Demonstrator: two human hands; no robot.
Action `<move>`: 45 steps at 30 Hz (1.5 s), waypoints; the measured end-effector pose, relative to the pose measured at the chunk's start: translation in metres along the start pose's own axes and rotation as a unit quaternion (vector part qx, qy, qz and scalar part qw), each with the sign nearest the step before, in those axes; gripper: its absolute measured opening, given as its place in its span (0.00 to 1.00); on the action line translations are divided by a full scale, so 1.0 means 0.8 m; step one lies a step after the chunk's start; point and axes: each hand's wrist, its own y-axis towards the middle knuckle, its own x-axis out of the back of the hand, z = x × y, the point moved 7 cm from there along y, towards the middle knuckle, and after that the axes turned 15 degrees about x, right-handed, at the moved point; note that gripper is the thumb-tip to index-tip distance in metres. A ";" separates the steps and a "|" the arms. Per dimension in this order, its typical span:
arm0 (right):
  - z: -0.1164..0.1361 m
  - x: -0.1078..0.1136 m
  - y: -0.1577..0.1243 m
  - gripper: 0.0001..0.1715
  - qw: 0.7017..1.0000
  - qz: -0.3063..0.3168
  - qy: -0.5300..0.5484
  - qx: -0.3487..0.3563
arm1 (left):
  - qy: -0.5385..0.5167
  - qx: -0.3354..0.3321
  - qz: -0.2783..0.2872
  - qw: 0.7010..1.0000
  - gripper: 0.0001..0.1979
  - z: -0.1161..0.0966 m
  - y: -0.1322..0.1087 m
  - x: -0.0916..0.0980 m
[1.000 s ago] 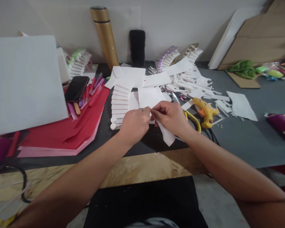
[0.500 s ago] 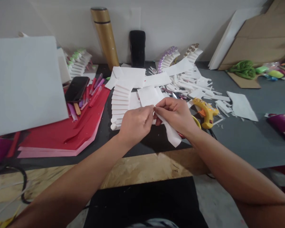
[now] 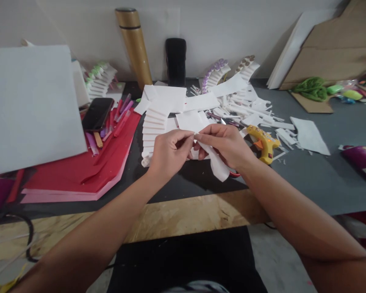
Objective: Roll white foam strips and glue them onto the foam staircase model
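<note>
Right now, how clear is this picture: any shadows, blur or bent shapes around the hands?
In the head view, fine detail is soft where the left hand and right hand pinch the white paper strip; in the head view, a soft shadow darkens the tabletop beneath them; in the head view, the gold bottle seems to lean, possibly from lens distortion.

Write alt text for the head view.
The left hand and right hand pinch a white paper strip between their fingertips over a dark worktable. A yellow glue gun lies to the right, red and pink sheets to the left.
</note>
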 end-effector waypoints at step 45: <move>0.014 -0.003 0.000 0.13 0.978 0.052 -0.161 0.123 | 0.184 -0.138 0.012 0.973 0.12 -0.020 -0.004 -0.009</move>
